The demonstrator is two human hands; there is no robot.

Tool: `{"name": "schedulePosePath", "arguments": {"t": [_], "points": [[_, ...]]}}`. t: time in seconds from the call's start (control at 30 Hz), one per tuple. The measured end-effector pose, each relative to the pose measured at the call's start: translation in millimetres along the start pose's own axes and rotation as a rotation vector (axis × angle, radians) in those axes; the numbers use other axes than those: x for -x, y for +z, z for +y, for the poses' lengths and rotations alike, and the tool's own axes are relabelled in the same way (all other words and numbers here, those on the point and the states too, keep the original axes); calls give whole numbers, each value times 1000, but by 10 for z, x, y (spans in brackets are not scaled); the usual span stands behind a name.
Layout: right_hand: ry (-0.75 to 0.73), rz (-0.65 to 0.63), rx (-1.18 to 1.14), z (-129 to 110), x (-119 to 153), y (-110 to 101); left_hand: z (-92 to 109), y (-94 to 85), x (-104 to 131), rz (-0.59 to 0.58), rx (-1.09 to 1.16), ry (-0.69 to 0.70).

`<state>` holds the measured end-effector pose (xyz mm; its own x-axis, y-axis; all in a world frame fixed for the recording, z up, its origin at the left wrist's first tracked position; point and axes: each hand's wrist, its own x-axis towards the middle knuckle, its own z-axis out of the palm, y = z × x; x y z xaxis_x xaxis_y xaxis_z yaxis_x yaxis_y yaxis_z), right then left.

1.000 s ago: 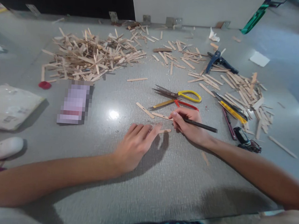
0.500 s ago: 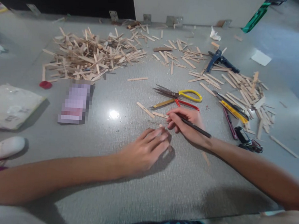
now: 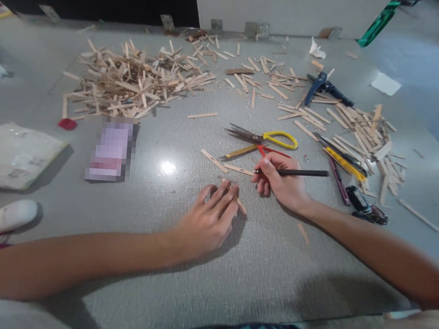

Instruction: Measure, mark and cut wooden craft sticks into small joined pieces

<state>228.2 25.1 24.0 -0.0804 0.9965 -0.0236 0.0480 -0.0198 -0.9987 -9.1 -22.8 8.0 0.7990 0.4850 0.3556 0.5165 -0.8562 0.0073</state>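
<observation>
My right hand [image 3: 280, 181] grips a slim black pen [image 3: 303, 173], its tip at the right end of a thin wooden craft stick [image 3: 237, 169]. Another craft stick [image 3: 214, 160] with a dark mark lies slantwise beside that one. My left hand [image 3: 216, 212] lies palm down on the table, bent fingers holding a short wooden stick [image 3: 242, 206] whose end sticks out past them; the rest is mostly hidden. Just beyond the right hand are yellow-and-red-handled scissors [image 3: 257, 138] and a yellow pencil-like tool [image 3: 241, 152], partly beside the red handle.
A big heap of wooden sticks [image 3: 135, 81] lies back left, and more sticks [image 3: 361, 129] at right near a blue-handled tool [image 3: 317, 88] and a yellow cutter [image 3: 345, 163]. A blurred purple item [image 3: 111, 149], a plastic bag [image 3: 13, 155] and a white mouse [image 3: 15, 215] are on the left.
My right hand has shifted slightly right, and the pen has swung to nearly level. My left hand has drawn back left, uncovering the end of the short stick.
</observation>
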Motion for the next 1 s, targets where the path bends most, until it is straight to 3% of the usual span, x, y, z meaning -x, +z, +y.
{"name": "schedulePosePath", "arguments": {"t": [0.2,0.37,0.53,0.77,1.0], "points": [[-6,-23,23,-36,-10,0,14,-70,-29,-31,-2,-8],[-5,-48,50,-35,-4,7,73,-118,-29,27,-197,13],[22,-82,67,-63,24,16,93,-90,-25,25,-233,22],[169,-301,123,-151,74,-3,106,-92,-34,34,-206,47],[70,-324,254,-156,116,-16,117,-109,-52,22,-182,40]]}}
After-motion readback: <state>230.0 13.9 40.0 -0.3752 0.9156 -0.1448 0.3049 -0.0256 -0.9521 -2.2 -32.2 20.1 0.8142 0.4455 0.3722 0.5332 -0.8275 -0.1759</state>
